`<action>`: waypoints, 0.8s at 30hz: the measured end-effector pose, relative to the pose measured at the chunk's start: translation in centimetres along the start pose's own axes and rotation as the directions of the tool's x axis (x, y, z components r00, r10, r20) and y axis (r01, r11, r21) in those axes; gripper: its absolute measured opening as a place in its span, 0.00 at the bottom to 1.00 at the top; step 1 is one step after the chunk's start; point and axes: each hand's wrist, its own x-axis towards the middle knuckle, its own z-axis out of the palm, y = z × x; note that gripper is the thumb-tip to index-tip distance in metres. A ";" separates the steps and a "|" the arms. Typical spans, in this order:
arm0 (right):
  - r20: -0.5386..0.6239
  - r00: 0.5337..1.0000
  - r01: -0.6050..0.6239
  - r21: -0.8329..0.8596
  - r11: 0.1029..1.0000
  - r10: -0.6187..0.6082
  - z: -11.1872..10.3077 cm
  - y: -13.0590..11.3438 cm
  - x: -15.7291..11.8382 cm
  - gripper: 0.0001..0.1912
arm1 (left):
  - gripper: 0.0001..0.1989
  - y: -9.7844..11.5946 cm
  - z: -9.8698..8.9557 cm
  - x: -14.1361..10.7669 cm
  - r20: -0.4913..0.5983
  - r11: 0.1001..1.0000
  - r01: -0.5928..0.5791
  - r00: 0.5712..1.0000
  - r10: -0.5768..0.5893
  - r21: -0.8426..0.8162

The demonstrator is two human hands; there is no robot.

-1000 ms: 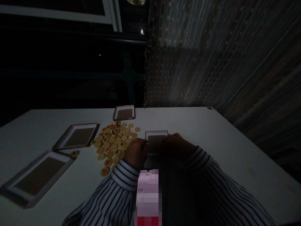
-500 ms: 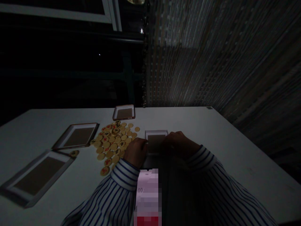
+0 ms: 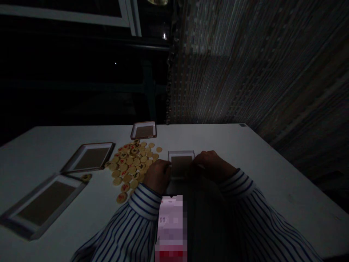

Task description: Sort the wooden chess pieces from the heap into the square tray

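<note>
A small shallow box (image 3: 181, 165) with white walls and a brown bottom lies open side up in front of me. My left hand (image 3: 158, 176) is closed at its left wall, thumb and fingers pinched on the edge. Across from it my right hand (image 3: 211, 164) is closed at the right wall; its fingertips are dark and partly hidden. Just left of my left hand spreads a heap of round wooden xiangqi pieces (image 3: 132, 169), some showing red or black characters, others blank side up.
Another open box (image 3: 144, 131) stands behind the heap. Two more, a brown-edged box (image 3: 92, 158) and a larger box (image 3: 47, 203), lie to the left on the white table (image 3: 253, 203). A lit phone screen (image 3: 170, 222) is below my hands. A bead curtain (image 3: 218, 72) hangs behind.
My right hand has shifted slightly to the right along the box's right side. My left hand and the box stay where they were.
</note>
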 end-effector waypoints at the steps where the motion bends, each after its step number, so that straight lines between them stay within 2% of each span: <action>1: -0.016 1.000 0.004 -0.002 1.000 -0.004 0.1 0.2 -0.1 0.10 | 0.14 0.0 0.0 0.0 -0.001 1.000 0.001 1.000 -0.001 -0.003; 4: -0.043 0.999 -0.004 0.010 1.000 0.005 0.5 0.5 -0.2 0.12 | 0.14 -0.1 0.1 0.0 -0.002 1.000 -0.004 1.000 0.004 -0.009; 7: -0.051 0.996 -0.075 0.018 0.997 0.076 1.0 0.9 -0.4 0.12 | 0.14 -0.1 0.1 0.0 -0.011 1.000 -0.001 1.000 0.001 -0.010; 11: -0.002 0.986 -0.165 0.027 0.986 0.165 1.6 1.1 -0.6 0.13 | 0.14 -0.1 0.1 0.0 -0.015 1.000 -0.001 1.000 0.001 -0.009; 18: 0.085 0.978 -0.197 0.056 0.979 0.192 1.9 1.3 -0.4 0.13 | 0.13 -0.2 0.2 0.0 -0.031 1.000 -0.009 0.999 0.009 -0.016; 24: 0.084 0.977 -0.200 0.073 0.977 0.194 2.1 1.4 -0.2 0.13 | 0.13 -0.3 0.3 0.0 -0.036 1.000 -0.015 0.999 0.015 -0.007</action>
